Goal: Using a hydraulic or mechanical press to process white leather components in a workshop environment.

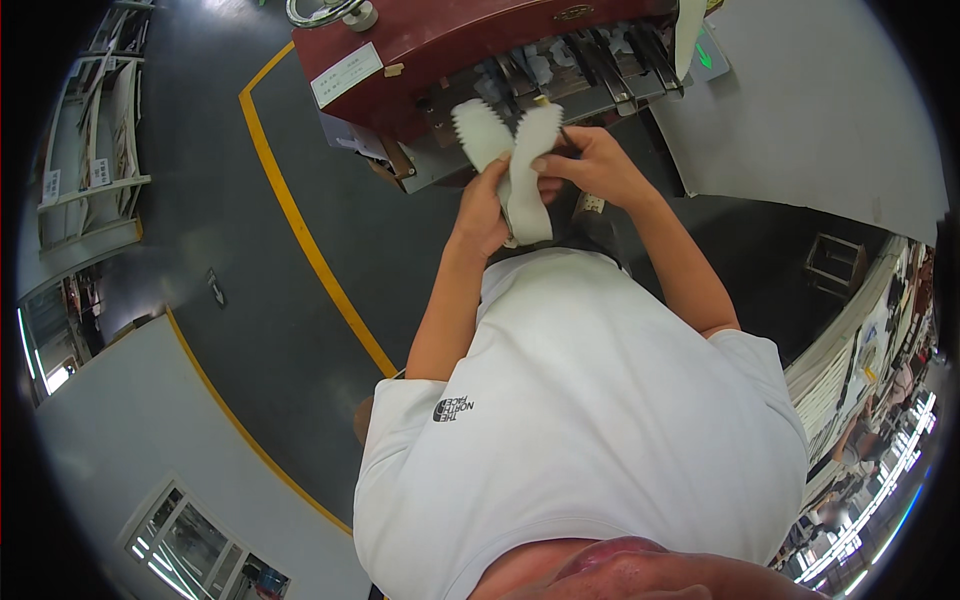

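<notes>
My left hand (484, 212) is closed on a cream-white, flat, flexible piece with a toothed end (482, 132), thumb lying along it. Beside it, a second cream strip with a toothed edge (530, 170) curves down toward my body, and its lower part overlaps the first. My right hand (598, 168) pinches this strip at its right side, fingers partly hidden behind it. Both pieces are held up in front of a dark red machine (450, 45), just short of its metal arms (600, 70). A small yellowish bit (542, 101) shows at the top of the right strip.
The machine carries a shiny handwheel (325, 12) and a white label (347, 75). Pale bluish wads sit among its metal arms. A yellow floor line (300, 220) runs at left, with shelving racks (95, 150) beyond. A small frame stool (835, 265) stands at right.
</notes>
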The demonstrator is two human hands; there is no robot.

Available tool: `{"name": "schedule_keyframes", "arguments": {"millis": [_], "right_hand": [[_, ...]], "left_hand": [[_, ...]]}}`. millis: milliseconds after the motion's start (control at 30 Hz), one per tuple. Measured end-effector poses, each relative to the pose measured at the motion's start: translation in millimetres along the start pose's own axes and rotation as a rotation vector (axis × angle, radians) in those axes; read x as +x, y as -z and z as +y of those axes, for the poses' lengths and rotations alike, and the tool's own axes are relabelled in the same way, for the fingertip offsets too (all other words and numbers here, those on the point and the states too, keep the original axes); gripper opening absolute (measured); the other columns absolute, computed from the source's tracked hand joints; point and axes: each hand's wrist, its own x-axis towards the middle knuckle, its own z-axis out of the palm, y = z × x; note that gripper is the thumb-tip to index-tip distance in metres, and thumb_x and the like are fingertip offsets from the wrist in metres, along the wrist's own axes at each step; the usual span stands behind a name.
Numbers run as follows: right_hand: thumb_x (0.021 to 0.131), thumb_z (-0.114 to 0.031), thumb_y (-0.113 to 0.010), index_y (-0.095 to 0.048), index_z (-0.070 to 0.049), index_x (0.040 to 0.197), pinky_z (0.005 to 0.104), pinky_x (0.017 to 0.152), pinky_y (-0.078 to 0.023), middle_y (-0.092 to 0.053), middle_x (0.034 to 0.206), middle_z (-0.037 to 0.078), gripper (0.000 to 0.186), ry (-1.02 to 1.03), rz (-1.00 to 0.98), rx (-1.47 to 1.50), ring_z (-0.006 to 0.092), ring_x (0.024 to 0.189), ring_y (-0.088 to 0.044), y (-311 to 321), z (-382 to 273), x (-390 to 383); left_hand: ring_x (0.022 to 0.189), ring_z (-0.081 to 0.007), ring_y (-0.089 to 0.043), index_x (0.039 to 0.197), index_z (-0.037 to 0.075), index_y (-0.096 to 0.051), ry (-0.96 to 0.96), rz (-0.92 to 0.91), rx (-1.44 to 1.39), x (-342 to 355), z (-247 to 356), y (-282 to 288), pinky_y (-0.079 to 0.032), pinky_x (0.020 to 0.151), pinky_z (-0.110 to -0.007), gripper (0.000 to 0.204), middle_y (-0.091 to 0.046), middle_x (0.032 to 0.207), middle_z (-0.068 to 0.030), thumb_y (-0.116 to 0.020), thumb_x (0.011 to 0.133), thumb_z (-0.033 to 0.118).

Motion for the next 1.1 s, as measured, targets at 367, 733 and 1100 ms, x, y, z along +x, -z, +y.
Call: {"name": "schedule_keyframes", "arguments": {"millis": [367, 733, 1100], "right_hand": [[0.062, -0.013, -0.074, -0.060, -0.004, 0.078, 0.0209, 0.036, -0.026, -0.055, 0.061, 0.001, 0.023, -0.120, 0.143, 0.247, 0.0049, 0.040, -0.038, 183.4, 91.9, -129.7], [0.075, -0.023, -0.067, -0.060, -0.003, 0.085, 0.0189, 0.038, -0.025, -0.052, 0.061, -0.002, 0.023, 0.095, 0.328, 0.346, 0.0030, 0.044, -0.040, 195.8, 51.5, -135.7], [0.079, -0.031, -0.066, -0.064, -0.002, 0.080, 0.0237, 0.045, -0.031, -0.052, 0.061, 0.000, 0.029, -0.343, 0.268, -0.271, 0.0068, 0.049, -0.043, 39.4, 37.4, 22.4]], "left_hand": [[0.098, -0.0200, -0.058, 0.108, 0.000, -0.055, -0.720, 0.618, 0.937, -63.5, 64.6, 83.1, -0.043, 0.089, -0.031, 0.037, -0.061, 0.104, -0.0122, -0.034, 0.099, 0.030], [0.097, -0.0323, -0.058, 0.101, 0.001, -0.050, -0.728, 0.167, 0.055, -75.0, 98.7, 117.7, -0.044, 0.091, -0.049, 0.020, -0.057, 0.089, -0.0127, -0.041, 0.093, 0.017], [0.066, -0.0143, -0.059, 0.099, -0.002, -0.060, -0.211, 0.364, 0.672, 42.1, 10.9, 9.3, -0.049, 0.062, -0.028, 0.027, -0.064, 0.082, -0.0104, -0.060, 0.085, 0.021]]}}
